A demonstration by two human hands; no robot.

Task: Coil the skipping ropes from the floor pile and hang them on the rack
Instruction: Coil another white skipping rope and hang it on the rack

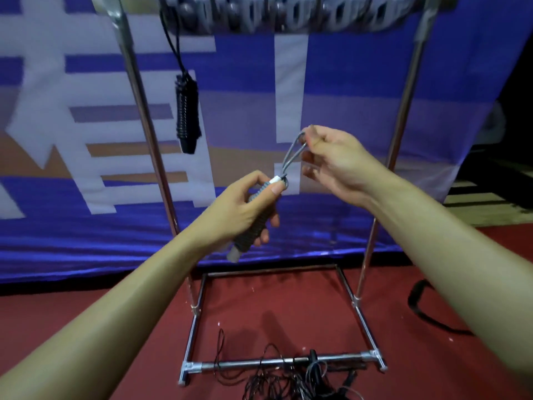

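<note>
Both forearms reach up and forward from the bottom of the view, bare, converging in front of the rack. Left hand is wrapped round a coiled skipping rope, a grey bundle with the cord wound tightly round its handles; the thumb presses near the white collar at the top and the fingers curl under the wound part, the bundle tilted with its lower end toward the floor. Right hand is raised a little higher, wrist bent, thumb and forefinger pinching the top of the hanging loop that stands out of the bundle; its other fingers hang loosely curled.

Risks, as I judge them: the loop is small and held only by a fingertip pinch, so it could slip free on the way up to the hooks on the top bar, and if the left grip loosens the windings may spring apart. The hooks are blurred, so aiming the loop may need care.

Outward from the hands, a black coiled rope already hangs from the left of the bar by its cord. The rack's chrome uprights stand before a blue and white banner. On the red floor, a tangled pile of black ropes lies across the rack's front base bar, not yet coiled.
</note>
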